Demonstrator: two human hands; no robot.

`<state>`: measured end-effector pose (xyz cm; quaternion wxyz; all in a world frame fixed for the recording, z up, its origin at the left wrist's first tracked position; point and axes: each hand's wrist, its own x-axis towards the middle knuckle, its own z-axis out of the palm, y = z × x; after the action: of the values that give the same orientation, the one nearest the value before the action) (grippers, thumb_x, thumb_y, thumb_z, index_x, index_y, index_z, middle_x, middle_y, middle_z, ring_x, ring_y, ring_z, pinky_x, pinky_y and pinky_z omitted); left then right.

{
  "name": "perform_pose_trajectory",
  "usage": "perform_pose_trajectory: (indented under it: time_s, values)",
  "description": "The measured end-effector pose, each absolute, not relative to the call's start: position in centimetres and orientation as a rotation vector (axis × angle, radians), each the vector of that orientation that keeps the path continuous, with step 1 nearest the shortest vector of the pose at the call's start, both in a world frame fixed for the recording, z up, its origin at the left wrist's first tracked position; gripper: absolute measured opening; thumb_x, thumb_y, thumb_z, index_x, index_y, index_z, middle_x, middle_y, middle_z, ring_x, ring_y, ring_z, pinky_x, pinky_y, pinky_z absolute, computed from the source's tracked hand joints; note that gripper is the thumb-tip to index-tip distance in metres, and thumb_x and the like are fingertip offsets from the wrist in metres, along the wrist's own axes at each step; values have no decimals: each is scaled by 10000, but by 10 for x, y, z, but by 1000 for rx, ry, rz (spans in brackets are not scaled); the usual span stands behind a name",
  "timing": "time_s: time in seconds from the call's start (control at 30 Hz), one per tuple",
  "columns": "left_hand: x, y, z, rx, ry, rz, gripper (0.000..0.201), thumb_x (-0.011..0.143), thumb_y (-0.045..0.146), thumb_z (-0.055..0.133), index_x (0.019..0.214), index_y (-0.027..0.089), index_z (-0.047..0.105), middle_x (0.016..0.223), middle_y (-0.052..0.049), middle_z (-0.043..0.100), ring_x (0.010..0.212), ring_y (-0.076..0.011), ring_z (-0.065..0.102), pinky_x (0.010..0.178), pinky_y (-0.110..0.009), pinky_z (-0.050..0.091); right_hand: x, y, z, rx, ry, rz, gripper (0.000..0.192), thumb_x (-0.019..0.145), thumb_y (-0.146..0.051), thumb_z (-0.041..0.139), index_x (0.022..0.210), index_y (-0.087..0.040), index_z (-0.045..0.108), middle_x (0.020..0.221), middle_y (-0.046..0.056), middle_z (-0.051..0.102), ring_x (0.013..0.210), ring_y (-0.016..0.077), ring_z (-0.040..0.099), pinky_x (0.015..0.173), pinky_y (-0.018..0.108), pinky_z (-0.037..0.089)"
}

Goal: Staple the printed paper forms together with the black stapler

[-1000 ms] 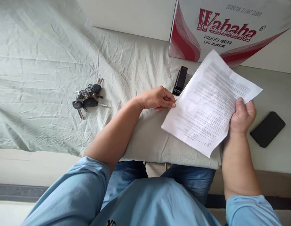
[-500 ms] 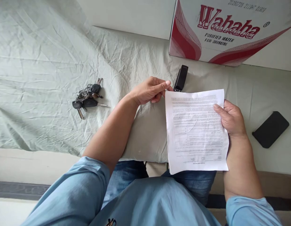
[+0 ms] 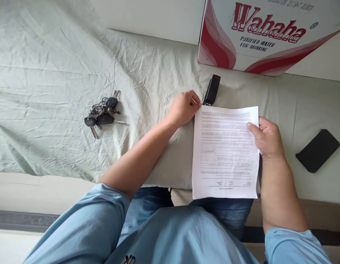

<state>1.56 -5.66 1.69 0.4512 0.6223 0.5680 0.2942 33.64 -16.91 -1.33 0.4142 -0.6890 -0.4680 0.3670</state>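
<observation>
Bunch of keys [image 3: 102, 114] on wrinkled sheet [image 3: 49, 91], black phone [image 3: 317, 150] at right, Wahaha box [image 3: 269, 36] at back.

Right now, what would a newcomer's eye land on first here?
The printed paper sheets at centre right, pinched at the top-left corner by the left hand and held at the right edge by the right hand. Behind them stands the red-and-white Wahaha water carton, with a black stapler just below it. A bunch of keys lies left on the wrinkled cloth, a black phone far right.
</observation>
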Motion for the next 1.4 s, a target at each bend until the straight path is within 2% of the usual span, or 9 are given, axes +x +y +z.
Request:
perform_pose_trajectory:
  time_s: [0.13, 0.3, 0.47, 0.63, 0.7, 0.8, 0.9, 1.17, 1.4]
  values:
    - [20, -60, 14, 1469, 1444, 808, 178, 977, 40, 686, 1017, 211, 717, 698, 57, 700, 664, -123, 622, 746, -304, 476, 337, -167, -14, -1725, -1145, 909, 276, 895, -580, 974, 925, -343, 834, 934, 10, 920, 791, 317, 852, 705, 485, 716]
    - [22, -59, 9, 1359, 1348, 760, 235, 985, 54, 653, 1158, 208, 693, 704, 84, 698, 498, -91, 521, 630, -295, 453, 343, -166, -21, -1664, -1112, 890, 269, 860, -552, 1000, 966, -343, 867, 859, -32, 898, 730, 298, 832, 641, 457, 695]
    - [22, -54, 0, 1454, 1313, 823, 233, 937, 75, 670, 1111, 229, 685, 766, 32, 726, 757, -152, 682, 720, -278, 499, 349, -166, -26, -1674, -1084, 892, 266, 856, -547, 1023, 989, -360, 889, 873, -23, 901, 767, 328, 849, 670, 495, 718]
    - [27, -54, -6, 1615, 1418, 838, 210, 967, 101, 721, 1124, 238, 700, 905, -10, 783, 915, -201, 715, 916, -343, 561, 350, -166, -27, -1683, -1082, 856, 292, 855, -571, 1025, 1010, -363, 890, 878, -22, 895, 782, 325, 847, 712, 502, 728]
    - [30, -56, -8, 1663, 1421, 867, 247, 1000, 118, 718, 1212, 243, 736, 1017, -38, 787, 1000, -226, 728, 980, -364, 578, 349, -166, -26, -1698, -1077, 844, 306, 853, -582, 1023, 997, -355, 878, 882, -18, 891, 789, 320, 839, 749, 502, 727]
    - [33, -58, -12, 1733, 1357, 963, 354, 1047, 181, 728, 1378, 289, 790, 1328, -88, 730, 1222, -277, 733, 1059, -397, 593, 345, -166, -21, -1717, -1055, 866, 330, 859, -566, 1012, 998, -307, 863, 903, 9, 894, 810, 304, 827, 823, 494, 718]
    - [32, -55, -18, 1791, 1289, 1022, 348, 1067, 277, 751, 1397, 331, 848, 1484, -101, 631, 1336, -314, 701, 1093, -452, 602, 340, -166, -14, -1724, -1035, 887, 360, 849, -537, 1016, 993, -251, 852, 905, 41, 896, 811, 282, 812, 841, 462, 703]
    - [23, -59, -19, 1994, 1271, 858, 460, 1051, 199, 651, 1413, 336, 901, 1348, -133, 678, 1384, -371, 598, 1015, -475, 634, 338, -163, -21, -1577, -1060, 855, 350, 818, -578, 1047, 948, -304, 873, 838, 3, 887, 795, 303, 860, 808, 508, 747]
    - [21, -52, -19, 1883, 1190, 968, 344, 1095, 283, 673, 1344, 302, 909, 1199, -106, 697, 1266, -311, 679, 1120, -479, 612, 339, -165, -12, -1523, -1072, 951, 458, 753, -660, 1090, 981, -310, 903, 888, 36, 905, 984, 372, 918, 831, 565, 776]
